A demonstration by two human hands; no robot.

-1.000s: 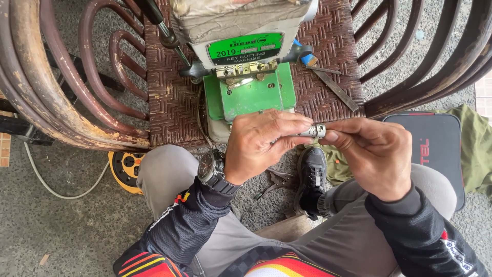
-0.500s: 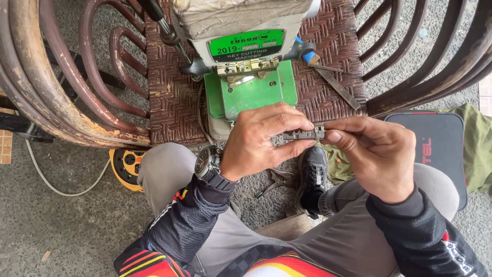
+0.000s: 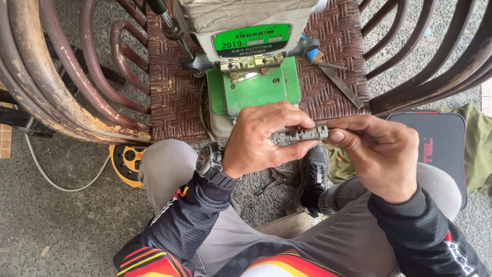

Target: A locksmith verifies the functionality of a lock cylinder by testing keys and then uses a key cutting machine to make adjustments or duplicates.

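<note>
**benchrat:** Since both hands meet right over the lap, the small metal lock cylinder (image 3: 306, 134) ends up held level between them, out in the air in front of the knees. Left hand (image 3: 261, 138) wraps it from the near side, fingers (image 3: 287, 115) curled over the top and thumb underneath, clamped on the left end. Right hand (image 3: 379, 151) pinches the other end between thumb and fingertips. Looks to me like a two-ended grip so the thing can't twist.

**keyfiddler:** Yeah, and it's a fiddly part. Dull grey, ribbed or notched along its length, kind of a stubby bar. Can't tell if anything's poking out of it. Chunky black wristwatch (image 3: 212, 164) on the left wrist, dark sleeves with orange-red flashes.

**benchrat:** Past the hands there's the green key-cutting machine (image 3: 253, 82), painted metal base plate with a pale housing on top, parked on a woven rattan chair seat (image 3: 169, 97) that's serving as a bench. Tight basket weave, brown, worn.

**keyfiddler:** A flat metal file (image 3: 341, 84) lies on the weave just right of the machine. The chair's curved bentwood arms (image 3: 61, 87) are scuffed and peeling. Rough gravelly floor, yellow cable reel (image 3: 125, 161) down left, black case (image 3: 443, 143) to the right.
</note>
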